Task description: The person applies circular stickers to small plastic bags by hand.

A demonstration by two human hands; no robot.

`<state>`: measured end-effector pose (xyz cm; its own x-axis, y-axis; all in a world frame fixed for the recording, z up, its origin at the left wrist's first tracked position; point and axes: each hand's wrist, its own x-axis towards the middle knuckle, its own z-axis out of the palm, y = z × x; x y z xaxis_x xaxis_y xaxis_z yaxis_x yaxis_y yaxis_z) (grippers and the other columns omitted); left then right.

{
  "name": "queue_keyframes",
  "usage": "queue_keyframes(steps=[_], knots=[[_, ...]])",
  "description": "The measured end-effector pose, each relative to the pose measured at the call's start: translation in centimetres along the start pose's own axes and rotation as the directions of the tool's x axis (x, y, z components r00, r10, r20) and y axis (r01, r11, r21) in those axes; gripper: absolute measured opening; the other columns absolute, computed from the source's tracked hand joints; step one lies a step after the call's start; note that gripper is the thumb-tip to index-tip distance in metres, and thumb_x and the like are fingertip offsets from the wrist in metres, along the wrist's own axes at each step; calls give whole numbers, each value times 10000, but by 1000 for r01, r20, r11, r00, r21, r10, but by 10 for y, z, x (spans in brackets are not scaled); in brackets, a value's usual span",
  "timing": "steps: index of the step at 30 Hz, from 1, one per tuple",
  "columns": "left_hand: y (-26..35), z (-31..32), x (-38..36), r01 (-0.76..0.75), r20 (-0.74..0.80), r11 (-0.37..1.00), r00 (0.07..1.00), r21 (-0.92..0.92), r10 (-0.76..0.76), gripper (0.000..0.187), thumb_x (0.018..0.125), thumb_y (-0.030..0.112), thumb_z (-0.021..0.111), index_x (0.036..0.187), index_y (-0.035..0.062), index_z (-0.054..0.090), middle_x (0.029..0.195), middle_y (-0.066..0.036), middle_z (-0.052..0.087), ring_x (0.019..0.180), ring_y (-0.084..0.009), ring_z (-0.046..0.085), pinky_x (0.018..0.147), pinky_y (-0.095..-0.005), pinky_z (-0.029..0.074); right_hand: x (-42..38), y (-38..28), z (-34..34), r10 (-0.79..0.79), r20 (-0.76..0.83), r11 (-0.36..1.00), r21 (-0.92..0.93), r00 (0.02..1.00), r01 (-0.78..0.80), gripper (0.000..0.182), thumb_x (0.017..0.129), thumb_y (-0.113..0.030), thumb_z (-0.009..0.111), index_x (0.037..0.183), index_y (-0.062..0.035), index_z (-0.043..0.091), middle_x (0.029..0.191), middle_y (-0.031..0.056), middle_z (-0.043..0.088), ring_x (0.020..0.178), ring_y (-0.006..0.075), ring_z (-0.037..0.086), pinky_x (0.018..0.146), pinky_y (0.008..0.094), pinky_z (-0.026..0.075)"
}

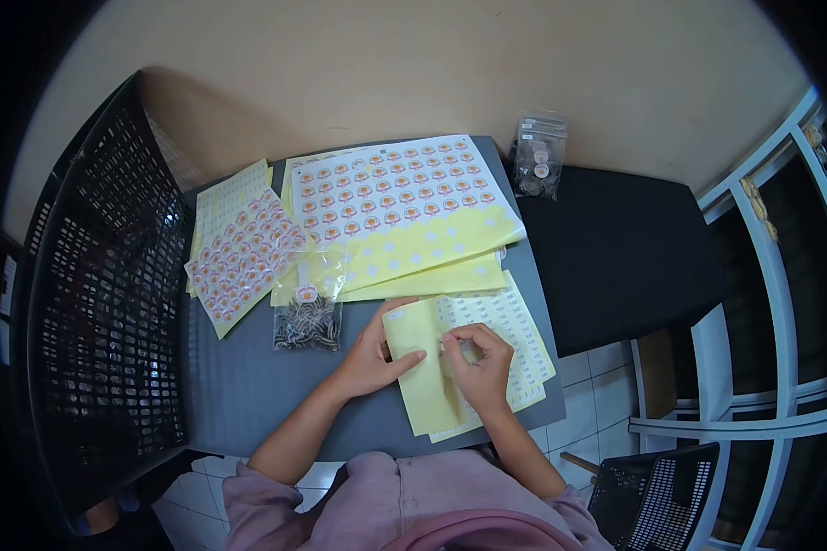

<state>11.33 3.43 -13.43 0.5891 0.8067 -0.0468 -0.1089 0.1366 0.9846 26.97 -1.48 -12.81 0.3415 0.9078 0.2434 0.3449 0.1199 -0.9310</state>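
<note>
My left hand [374, 355] grips the left edge of a yellow sticker sheet [420, 390], thumb on top and fingers underneath. The sheet is partly folded over, its plain yellow side up. My right hand [483, 363] is closed in a pinch over the fold, with a tiny pale bit at the fingertips too small to name. Beneath lie sheets of small printed labels [510, 326]. Left of my left hand is a clear zip bag [308, 321] full of small dark, ring-like pieces, with a round sticker on it.
Large sheets of round orange stickers [390, 188] cover the back of the grey table [248, 386]; another sticker sheet [246, 257] lies at left. A black plastic basket [110, 275] stands along the left side. Filled bags [539, 156] sit on the black-covered surface [625, 257] at right, near a white shelf [781, 312].
</note>
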Motion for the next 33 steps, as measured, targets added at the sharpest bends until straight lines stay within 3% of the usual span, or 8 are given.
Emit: queue_keyframes(steps=[3,7,10,14,16,23,29,33], knots=[[4,1,-1,-8,-39,998,999,62,11,646,738,4,611,1273,42,252,1173,-107,418,1085,-172,449,879,-293,411,0,3,-2,26,-15,999,33,1000,-25,75,713,-43,623,690,23,595,673,96,603,622,172,594,585,264,442],[28,-6,-5,-170,-257,845,906,508,337,728,687,65,648,1284,26,233,1138,-117,401,1040,-208,413,860,-349,380,0,-1,-5,32,-37,999,22,999,-31,73,731,-37,608,706,26,581,688,100,597,651,175,588,616,260,438],[41,-44,-10,101,-423,515,712,851,560,810,635,181,684,1272,-11,222,1072,-125,408,924,-224,389,800,-387,364,-1,4,-4,22,-57,999,39,998,-20,68,745,-34,600,722,26,576,693,74,584,657,134,549,620,239,417],[42,-84,-25,441,-576,370,636,818,514,762,656,241,700,1236,-36,290,1067,-177,419,949,-268,414,842,-376,357,-1,7,-3,-3,-49,997,72,999,7,58,755,-31,590,740,23,575,699,43,570,665,92,513,624,217,397],[43,-87,-27,600,-772,542,616,589,158,767,676,305,690,1233,-38,290,1043,-193,437,954,-271,429,853,-372,362,-2,2,-4,8,-26,999,50,1000,-7,61,756,-31,588,736,25,575,703,44,569,671,93,515,636,220,401],[42,-97,-29,416,-650,799,759,434,-43,730,637,191,748,1208,-9,340,907,-102,518,828,-144,490,739,-253,417,-3,1,-5,-35,41,999,35,999,33,68,790,-26,535,837,13,564,774,56,578,758,108,533,703,238,408],[46,-90,-26,5,-397,964,912,265,104,548,690,43,683,1154,-12,396,938,-63,514,822,-109,505,741,-220,419,-7,5,-6,65,34,912,404,997,-73,199,840,-5,404,1027,16,466,887,92,583,870,135,534,790,264,395],[31,-90,-16,-28,-456,983,884,180,108,504,701,-1,654,1139,-15,405,963,-72,522,871,-124,536,765,-234,441,-7,8,-11,55,37,907,416,998,-65,242,844,0,401,1086,2,416,879,100,581,890,136,526,803,259,383]])
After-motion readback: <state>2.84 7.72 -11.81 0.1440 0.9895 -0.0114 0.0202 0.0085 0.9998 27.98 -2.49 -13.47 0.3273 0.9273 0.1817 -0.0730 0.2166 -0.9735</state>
